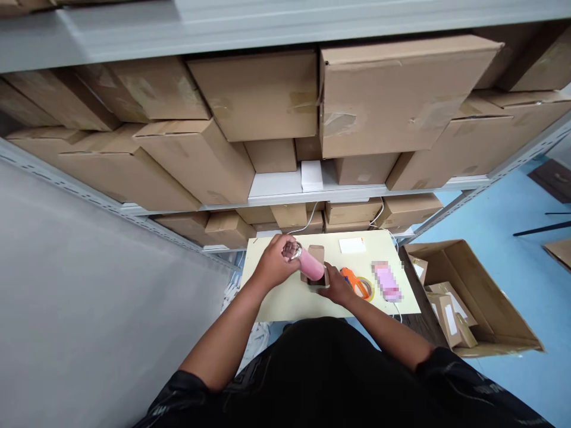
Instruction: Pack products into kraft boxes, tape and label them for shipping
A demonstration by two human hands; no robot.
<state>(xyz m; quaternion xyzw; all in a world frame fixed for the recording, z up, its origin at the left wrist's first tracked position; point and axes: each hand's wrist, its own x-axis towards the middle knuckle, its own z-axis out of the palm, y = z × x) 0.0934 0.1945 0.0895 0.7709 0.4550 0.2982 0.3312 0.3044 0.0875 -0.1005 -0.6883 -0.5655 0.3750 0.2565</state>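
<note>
1. Two hands grip: left hand (275,261) curled around pink cylinder (311,266), right hand's (338,286) fingers closed on open carton (316,283).
2. Both are midway between table's (285,302) near and far edges.
3. Squarely aligning them should prevent snagging.

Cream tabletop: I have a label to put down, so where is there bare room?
The near-left tabletop is bare, bordered by the left hand, the open box and the near edge. It's crowded on the right: orange tape dispenser, tape roll and pixelated pink item, with a white card beyond.
</note>
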